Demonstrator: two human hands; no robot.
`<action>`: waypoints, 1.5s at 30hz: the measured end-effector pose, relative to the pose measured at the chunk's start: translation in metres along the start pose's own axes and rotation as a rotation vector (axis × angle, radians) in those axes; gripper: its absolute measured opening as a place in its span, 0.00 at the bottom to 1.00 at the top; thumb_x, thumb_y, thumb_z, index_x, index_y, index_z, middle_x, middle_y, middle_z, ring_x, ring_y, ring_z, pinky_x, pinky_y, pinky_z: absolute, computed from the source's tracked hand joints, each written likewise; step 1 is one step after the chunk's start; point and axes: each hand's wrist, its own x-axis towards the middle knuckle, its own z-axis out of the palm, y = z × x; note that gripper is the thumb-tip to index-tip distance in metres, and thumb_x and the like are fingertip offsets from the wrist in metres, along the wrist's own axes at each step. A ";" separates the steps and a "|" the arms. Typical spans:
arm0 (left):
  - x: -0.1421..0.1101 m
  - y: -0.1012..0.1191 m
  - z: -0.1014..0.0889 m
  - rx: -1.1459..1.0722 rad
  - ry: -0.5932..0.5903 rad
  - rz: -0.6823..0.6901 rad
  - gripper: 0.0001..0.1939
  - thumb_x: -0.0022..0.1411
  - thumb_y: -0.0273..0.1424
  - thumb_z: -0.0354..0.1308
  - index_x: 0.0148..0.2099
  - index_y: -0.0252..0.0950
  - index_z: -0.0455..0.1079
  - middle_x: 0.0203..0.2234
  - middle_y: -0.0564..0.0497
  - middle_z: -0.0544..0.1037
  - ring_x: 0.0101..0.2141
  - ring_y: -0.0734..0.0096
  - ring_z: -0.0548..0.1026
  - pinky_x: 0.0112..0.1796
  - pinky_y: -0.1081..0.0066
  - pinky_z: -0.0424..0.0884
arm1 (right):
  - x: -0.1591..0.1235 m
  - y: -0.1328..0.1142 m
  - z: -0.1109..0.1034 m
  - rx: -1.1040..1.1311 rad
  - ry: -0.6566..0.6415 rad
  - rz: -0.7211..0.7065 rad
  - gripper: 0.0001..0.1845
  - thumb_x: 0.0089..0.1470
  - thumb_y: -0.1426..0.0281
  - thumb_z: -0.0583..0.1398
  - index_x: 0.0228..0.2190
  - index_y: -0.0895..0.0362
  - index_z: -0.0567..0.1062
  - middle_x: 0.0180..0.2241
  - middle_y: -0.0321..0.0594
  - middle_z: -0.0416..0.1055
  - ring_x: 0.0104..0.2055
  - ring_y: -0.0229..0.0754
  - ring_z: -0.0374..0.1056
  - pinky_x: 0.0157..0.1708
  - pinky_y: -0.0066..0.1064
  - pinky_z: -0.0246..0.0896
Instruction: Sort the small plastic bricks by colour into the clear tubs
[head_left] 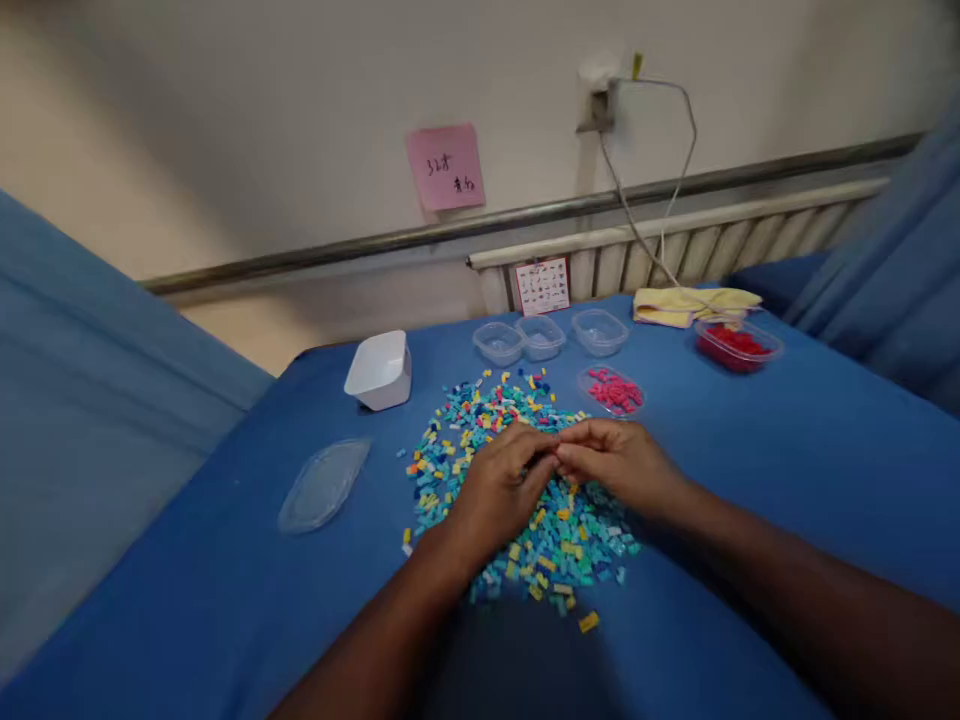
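Note:
Above a spread-out pile of small toy building bricks (581, 545), my left hand (499, 490) and my right hand (626, 465) meet fingertip to fingertip. Both are closed in a pinch. What sits between the fingertips is too small and too covered to name. The bricks are mostly turquoise and blue, with yellow, white and pink ones mixed in. Just beyond my right hand, pink bricks (616, 392) lie in a shallow clear dish (642, 400). Farther right stands a clear container (777, 350) holding red pieces (735, 342).
Behind the pile stand three clear tubs, one at the right (600, 335), before a small printed card (543, 287). A white bin (380, 372) and a clear lid (324, 487) are at the left. A folded yellow cloth (675, 308) lies under a hanging cable (634, 225).

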 end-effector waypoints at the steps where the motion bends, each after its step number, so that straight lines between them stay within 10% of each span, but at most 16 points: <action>1: -0.002 -0.001 -0.001 -0.010 -0.009 0.008 0.06 0.75 0.25 0.63 0.52 0.37 0.78 0.41 0.50 0.84 0.43 0.69 0.81 0.46 0.69 0.77 | -0.001 -0.001 -0.002 0.017 -0.034 0.031 0.25 0.44 0.52 0.80 0.35 0.57 0.85 0.28 0.36 0.81 0.29 0.36 0.74 0.33 0.30 0.71; 8: -0.011 -0.004 -0.003 -0.021 -0.033 0.039 0.09 0.77 0.32 0.63 0.56 0.38 0.78 0.40 0.48 0.85 0.40 0.68 0.82 0.42 0.69 0.78 | -0.005 0.000 -0.013 0.148 -0.160 0.178 0.29 0.41 0.52 0.82 0.38 0.57 0.84 0.33 0.39 0.84 0.34 0.39 0.79 0.38 0.32 0.75; 35: -0.016 -0.001 0.007 0.139 -0.033 0.163 0.06 0.79 0.30 0.58 0.51 0.37 0.75 0.38 0.48 0.84 0.38 0.67 0.82 0.38 0.68 0.77 | -0.009 0.005 -0.013 -0.097 -0.090 0.051 0.21 0.43 0.60 0.79 0.37 0.56 0.82 0.28 0.34 0.77 0.29 0.37 0.69 0.31 0.30 0.63; 40: -0.010 -0.018 -0.025 0.224 0.069 0.089 0.08 0.79 0.33 0.59 0.54 0.37 0.77 0.44 0.47 0.85 0.44 0.65 0.83 0.44 0.66 0.77 | 0.000 -0.002 -0.045 -0.375 0.118 -0.146 0.22 0.50 0.51 0.74 0.38 0.54 0.83 0.29 0.39 0.79 0.30 0.42 0.72 0.31 0.32 0.67; 45: -0.021 -0.087 -0.073 0.275 0.358 -0.329 0.14 0.77 0.40 0.58 0.48 0.38 0.82 0.41 0.47 0.85 0.42 0.63 0.82 0.46 0.65 0.75 | 0.024 -0.014 -0.094 -0.936 0.367 -0.370 0.15 0.59 0.59 0.66 0.44 0.53 0.84 0.37 0.43 0.85 0.37 0.49 0.79 0.40 0.38 0.72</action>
